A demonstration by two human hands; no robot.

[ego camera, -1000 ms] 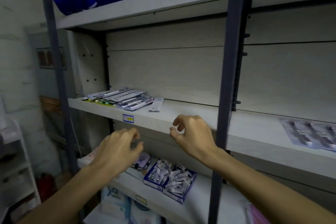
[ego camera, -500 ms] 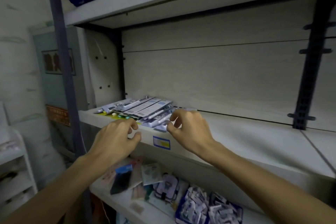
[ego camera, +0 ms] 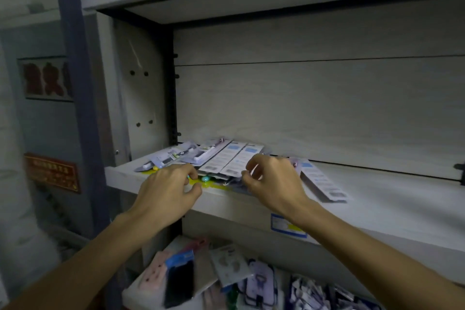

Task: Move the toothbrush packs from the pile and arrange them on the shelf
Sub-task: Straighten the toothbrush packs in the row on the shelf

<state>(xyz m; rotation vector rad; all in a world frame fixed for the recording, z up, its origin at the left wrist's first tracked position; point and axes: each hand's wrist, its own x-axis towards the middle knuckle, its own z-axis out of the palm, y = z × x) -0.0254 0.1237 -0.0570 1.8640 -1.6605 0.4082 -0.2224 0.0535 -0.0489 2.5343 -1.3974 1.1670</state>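
The pile of toothbrush packs (ego camera: 214, 161) lies at the left end of the middle shelf (ego camera: 377, 199), against the side panel, with the packs overlapping loosely and slanting toward the back wall. One pack (ego camera: 319, 181) lies by itself just to the right of the pile, flat on the board, partly behind the right wrist. Both hands are at the front edge of the pile. The left hand (ego camera: 168, 189) has its fingers curled down at the near ends of the packs on a yellow-green card; whether it actually pinches one cannot be told. The right hand (ego camera: 274, 181) also has bent fingers, thumb and forefinger close together at the edge of the top packs, and a firm grip cannot be confirmed either.

As a judgement, the task is at an early stage: nearly all packs are in the heap, only the single pack looks set apart, and the long stretch of board to the right waits to be filled.

The shelf is pale wood-look board on a dark metal frame (ego camera: 73, 83), with a small blue price label (ego camera: 286, 226) on its front lip. The lower shelf (ego camera: 141, 292) holds mixed packaged goods, blurred. Another board runs overhead. The room is dim, with a red sign (ego camera: 52, 171) on the wall at left.
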